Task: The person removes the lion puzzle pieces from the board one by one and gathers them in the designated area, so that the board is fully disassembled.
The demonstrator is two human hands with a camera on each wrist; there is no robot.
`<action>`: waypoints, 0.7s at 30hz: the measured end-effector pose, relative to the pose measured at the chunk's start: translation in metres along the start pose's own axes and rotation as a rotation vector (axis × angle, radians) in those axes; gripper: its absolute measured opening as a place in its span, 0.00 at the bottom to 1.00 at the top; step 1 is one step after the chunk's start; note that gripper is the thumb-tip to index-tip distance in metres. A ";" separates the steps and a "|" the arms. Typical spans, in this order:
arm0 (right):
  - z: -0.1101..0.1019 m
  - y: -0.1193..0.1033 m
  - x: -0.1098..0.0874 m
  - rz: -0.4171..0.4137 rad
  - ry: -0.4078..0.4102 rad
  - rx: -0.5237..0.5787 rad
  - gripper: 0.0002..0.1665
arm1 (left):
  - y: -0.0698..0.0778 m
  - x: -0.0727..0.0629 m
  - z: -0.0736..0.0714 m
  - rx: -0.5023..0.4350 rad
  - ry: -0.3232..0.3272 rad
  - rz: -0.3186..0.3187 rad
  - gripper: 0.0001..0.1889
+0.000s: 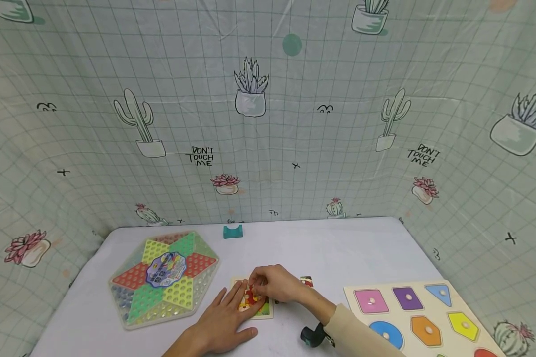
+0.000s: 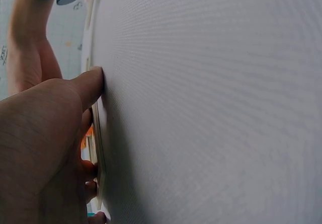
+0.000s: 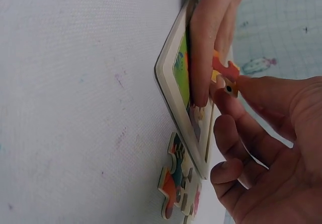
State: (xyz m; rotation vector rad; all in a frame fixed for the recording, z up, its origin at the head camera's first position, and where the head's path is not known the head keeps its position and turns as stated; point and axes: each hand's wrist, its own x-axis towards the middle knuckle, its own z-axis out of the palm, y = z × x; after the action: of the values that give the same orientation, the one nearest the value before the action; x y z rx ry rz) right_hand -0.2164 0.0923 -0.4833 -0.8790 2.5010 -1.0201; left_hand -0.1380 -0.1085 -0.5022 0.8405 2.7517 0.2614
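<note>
A small wooden jigsaw tray (image 1: 264, 317) with a bright picture lies flat on the white table. My left hand (image 1: 225, 316) rests on it from the left, fingers stretched over the picture and thumb apart on the tabletop side. Above the tray, my right hand (image 1: 277, 283) pinches a red and yellow jigsaw piece (image 3: 229, 70) between thumb and index finger. In the right wrist view this piece is tilted, close beside the left fingers. Part of the picture is hidden under both hands. Loose jigsaw pieces (image 3: 170, 186) lie next to the tray.
To the left is a hexagonal Chinese checkers board (image 1: 165, 277). A wooden shape-puzzle board (image 1: 402, 307) with knobbed shapes stands at the right. A teal block (image 1: 233, 232) sits at the back. Something black (image 1: 311, 337) is by the right forearm. Patterned cloth surrounds the table.
</note>
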 end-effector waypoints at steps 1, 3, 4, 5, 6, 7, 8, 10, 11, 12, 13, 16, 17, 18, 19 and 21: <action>0.000 0.000 0.000 -0.001 0.000 0.013 0.06 | 0.000 0.000 0.000 -0.001 0.000 -0.001 0.33; 0.000 -0.001 0.000 -0.003 0.000 0.036 0.05 | 0.000 0.000 0.000 0.002 0.004 0.000 0.33; 0.000 -0.001 0.000 -0.004 0.000 0.042 0.05 | 0.000 -0.001 0.000 -0.004 0.008 0.005 0.33; 0.000 -0.001 0.000 -0.009 0.002 0.051 0.05 | 0.000 -0.001 0.000 -0.009 0.017 0.011 0.33; 0.001 -0.001 0.000 -0.009 0.003 0.057 0.05 | 0.000 -0.001 0.000 -0.016 0.024 0.017 0.33; 0.001 -0.001 0.000 -0.009 0.005 0.060 0.05 | -0.001 -0.002 0.001 -0.020 0.032 0.024 0.33; 0.001 0.000 0.000 -0.010 0.009 0.061 0.05 | -0.001 -0.001 0.002 -0.022 0.039 0.030 0.33; 0.001 0.001 0.001 -0.015 0.022 0.062 0.05 | -0.002 -0.001 0.002 -0.031 0.046 0.041 0.33; 0.001 0.002 0.001 -0.017 0.030 0.066 0.05 | -0.003 0.000 0.003 -0.030 0.046 0.042 0.33; 0.000 0.003 0.000 -0.014 0.036 0.067 0.04 | -0.003 0.000 0.003 -0.028 0.042 0.040 0.33; -0.002 0.003 0.000 -0.015 0.043 0.071 0.04 | -0.002 0.000 0.002 -0.026 0.039 0.039 0.33; -0.009 0.005 -0.004 -0.012 0.061 0.092 0.03 | -0.001 0.000 0.001 -0.030 0.018 0.030 0.34; -0.012 0.006 -0.006 -0.009 0.065 0.102 0.03 | -0.001 0.000 0.000 -0.032 0.012 0.024 0.34; -0.015 0.007 -0.007 -0.004 0.067 0.109 0.02 | 0.000 0.000 0.000 -0.031 0.006 0.018 0.34; -0.019 0.008 -0.009 0.002 0.070 0.117 0.02 | 0.000 0.000 -0.001 -0.031 0.002 0.013 0.34; -0.025 0.012 -0.013 0.018 0.078 0.124 0.02 | 0.001 0.000 -0.001 -0.027 -0.003 0.005 0.34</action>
State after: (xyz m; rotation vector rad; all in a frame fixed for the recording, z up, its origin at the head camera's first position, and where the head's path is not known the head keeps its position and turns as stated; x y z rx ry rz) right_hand -0.2230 0.1207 -0.4736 -0.7938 2.4722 -1.2106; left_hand -0.1380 -0.1079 -0.5011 0.8401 2.7377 0.2972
